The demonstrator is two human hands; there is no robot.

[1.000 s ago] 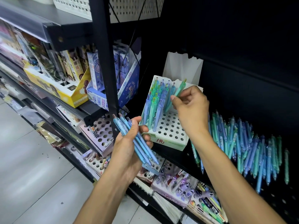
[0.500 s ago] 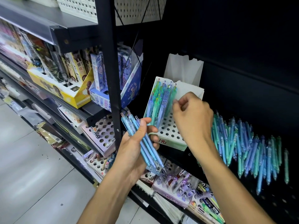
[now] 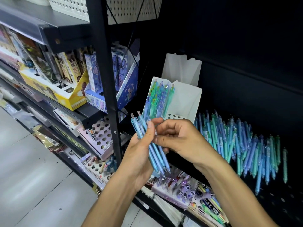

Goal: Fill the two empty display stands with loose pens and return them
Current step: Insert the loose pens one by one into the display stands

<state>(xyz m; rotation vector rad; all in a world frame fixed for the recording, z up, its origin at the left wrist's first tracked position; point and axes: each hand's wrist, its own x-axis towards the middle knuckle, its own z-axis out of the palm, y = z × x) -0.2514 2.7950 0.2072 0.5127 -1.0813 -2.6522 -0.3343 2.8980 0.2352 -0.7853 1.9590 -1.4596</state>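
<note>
Blue pens [image 3: 151, 145], a small bunch of them, are gripped in the left hand [image 3: 139, 154], the thumb pressed across their barrels and the clicker ends pointing up, just in front of the white display stand [image 3: 185, 102]. The right hand [image 3: 182, 138] is brought against the same bunch, its fingertips [image 3: 158, 139] curled in and touching the pens, though whether one is actually pinched cannot be told. The stand is seen tilted back on the black shelf [image 3: 278, 190], directly behind both hands; a few rows of green and blue pens [image 3: 159, 99] are already seated along its left side, while open holes are shown at its lower right, partly hidden by the right hand. A white card backing [image 3: 182, 68] is stood up behind the stand. To the right of the stand, a loose heap of pens [image 3: 246, 145] is spread flat over the shelf. Left of the stand, a black upright post [image 3: 106, 76] is crossed, and beyond it a blue box [image 3: 126, 89] and a yellow box [image 3: 54, 92] of stationery are set on the next shelf. Below the stand, trays of other pens [image 3: 177, 185] are lined along a lower shelf.
</note>
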